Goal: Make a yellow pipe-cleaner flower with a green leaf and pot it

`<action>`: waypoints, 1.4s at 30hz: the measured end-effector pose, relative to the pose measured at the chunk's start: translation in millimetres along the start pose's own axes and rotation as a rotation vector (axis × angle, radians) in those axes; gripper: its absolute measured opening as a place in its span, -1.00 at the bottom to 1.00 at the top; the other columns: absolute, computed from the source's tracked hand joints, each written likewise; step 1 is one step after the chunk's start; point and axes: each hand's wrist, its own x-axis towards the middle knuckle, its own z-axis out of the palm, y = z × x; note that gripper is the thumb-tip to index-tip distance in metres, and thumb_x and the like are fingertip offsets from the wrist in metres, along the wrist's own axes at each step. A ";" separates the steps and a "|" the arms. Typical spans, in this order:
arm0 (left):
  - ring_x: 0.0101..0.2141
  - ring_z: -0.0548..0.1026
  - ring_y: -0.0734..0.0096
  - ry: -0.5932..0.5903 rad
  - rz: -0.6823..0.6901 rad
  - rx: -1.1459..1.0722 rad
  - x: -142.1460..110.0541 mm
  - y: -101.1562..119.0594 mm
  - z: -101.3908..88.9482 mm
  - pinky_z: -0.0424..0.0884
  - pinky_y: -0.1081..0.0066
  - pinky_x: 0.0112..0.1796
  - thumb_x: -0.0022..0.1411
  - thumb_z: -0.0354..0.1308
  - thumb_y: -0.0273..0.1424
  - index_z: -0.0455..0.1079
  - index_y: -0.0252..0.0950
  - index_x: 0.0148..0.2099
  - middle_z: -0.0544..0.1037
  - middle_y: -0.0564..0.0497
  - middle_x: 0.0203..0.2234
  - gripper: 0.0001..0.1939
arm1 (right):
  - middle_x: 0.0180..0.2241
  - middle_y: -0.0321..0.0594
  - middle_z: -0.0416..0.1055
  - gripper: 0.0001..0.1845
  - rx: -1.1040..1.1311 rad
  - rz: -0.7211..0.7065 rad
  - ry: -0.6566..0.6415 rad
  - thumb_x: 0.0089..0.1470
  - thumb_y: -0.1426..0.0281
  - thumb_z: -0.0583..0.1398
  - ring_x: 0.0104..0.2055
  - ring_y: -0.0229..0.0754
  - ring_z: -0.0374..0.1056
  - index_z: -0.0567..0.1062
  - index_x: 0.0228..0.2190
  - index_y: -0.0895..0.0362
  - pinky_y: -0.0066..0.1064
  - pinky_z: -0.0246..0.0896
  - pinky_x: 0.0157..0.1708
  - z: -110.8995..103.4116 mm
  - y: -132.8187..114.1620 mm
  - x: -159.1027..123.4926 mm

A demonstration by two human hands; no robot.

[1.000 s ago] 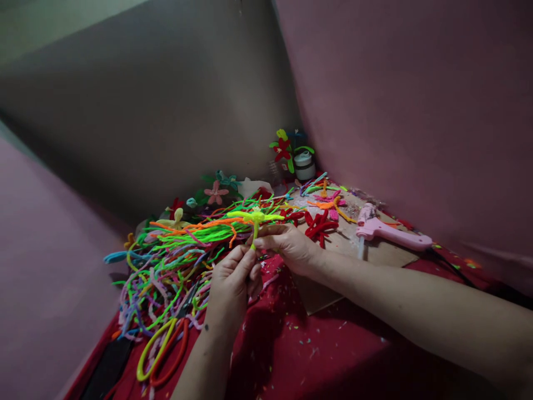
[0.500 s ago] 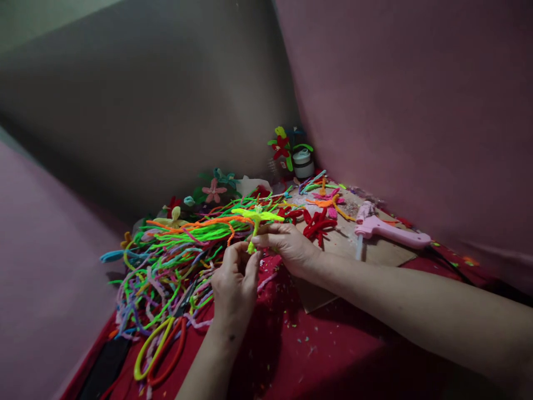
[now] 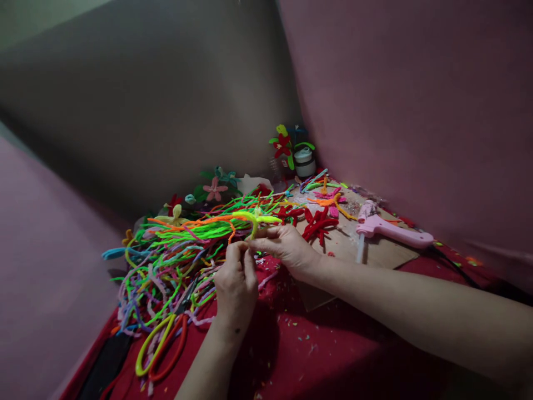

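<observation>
The table (image 3: pixel 316 361) is covered by red cloth (image 3: pixel 287 339), and a large part of it is taken up by a heap of fuzzy stems (image 3: pixel 166 266), mostly green, orange and lilac. Cardboard (image 3: pixel 387 255) is laid to the right of the heap, and a pink glue gun (image 3: pixel 389 230) is rested farther right of the heap, nozzle down. Scissors (image 3: pixel 166 347) with one yellow and one red loop are left at the heap's near edge. In front of the heap's right end, both hands are brought together: by the right hand (image 3: pixel 287 250) a yellow-green flower (image 3: pixel 255 218) is pinched below its petals (image 3: pixel 270 219), while the fingers of the left hand (image 3: pixel 237 280) are narrowed at the lower end of its stem (image 3: pixel 254 230); whether that end is gripped cannot be told. The flower is held roughly upright, with a small pale tuft (image 3: pixel 257 211) at its centre. The step in hand is judged to be work on the stem just under the petals. For the next move, a steady right-hand pinch seems to be called for, with fine left fingertip control and the petals kept uncrushed.
</observation>
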 end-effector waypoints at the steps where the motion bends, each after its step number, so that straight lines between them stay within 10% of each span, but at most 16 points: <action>1: -0.59 0.35 0.52 -0.012 -0.058 -0.075 1.0 1.4 -1.3 0.22 0.52 -0.51 0.21 0.03 -0.37 0.30 -0.26 -0.29 0.40 0.11 -0.59 -0.91 | -0.57 -0.34 0.38 -0.78 -0.021 -0.007 -0.028 -0.32 0.35 0.37 -0.41 -0.29 0.26 0.57 -0.54 0.21 -0.36 0.12 -0.21 0.4 -0.4 -0.3; 9: -0.75 0.06 0.70 -0.252 -0.558 -0.912 8.5 16.3 -12.1 -0.01 0.64 -0.71 0.11 0.17 -0.29 0.23 -0.27 -0.38 0.18 0.23 -0.72 -0.80 | -0.58 -0.35 0.36 -0.89 -0.038 -0.030 -0.039 -0.26 0.39 0.30 -0.42 -0.29 0.23 0.56 -0.57 0.18 -0.39 0.10 -0.29 2.6 -7.1 0.8; 20: -0.78 -0.25 0.74 -0.498 -0.609 -1.384 10.9 8.6 -13.9 -0.05 0.68 -0.85 0.18 0.11 -0.38 0.30 -0.33 -0.28 0.06 0.29 -0.74 -0.88 | -0.60 -0.35 0.35 -0.86 0.095 0.102 -0.125 -0.27 0.38 0.34 -0.50 -0.35 0.18 0.53 -0.57 0.18 -0.46 0.04 -0.44 -2.6 -5.0 4.1; 25: -0.79 -0.06 0.73 -0.462 -0.564 -1.222 9.6 14.9 -14.1 0.04 0.67 -0.78 0.16 0.12 -0.34 0.29 -0.31 -0.33 0.15 0.25 -0.73 -0.86 | -0.58 -0.34 0.38 -0.82 0.120 0.039 -0.100 -0.30 0.34 0.35 -0.51 -0.34 0.20 0.52 -0.58 0.18 -0.43 0.10 -0.41 0.1 -6.2 4.2; 33: -0.65 0.28 0.55 -0.063 -0.152 -0.291 0.0 7.3 -3.8 0.19 0.55 -0.60 0.10 0.15 -0.33 0.37 -0.25 -0.35 0.34 0.14 -0.67 -0.90 | -0.63 -0.35 0.37 -0.80 -0.010 -0.025 0.056 -0.32 0.31 0.36 -0.55 -0.33 0.14 0.57 -0.54 0.16 -0.43 0.04 -0.47 0.2 -3.2 2.4; 42: -0.71 0.04 0.69 -0.228 -0.463 -0.775 4.5 13.7 -11.0 -0.02 0.63 -0.69 0.11 0.15 -0.31 0.31 -0.29 -0.41 0.16 0.20 -0.70 -0.84 | -0.58 -0.34 0.42 -0.81 0.003 0.001 0.035 -0.37 0.35 0.39 -0.43 -0.28 0.26 0.57 -0.57 0.15 -0.38 0.13 -0.30 1.6 -7.0 0.5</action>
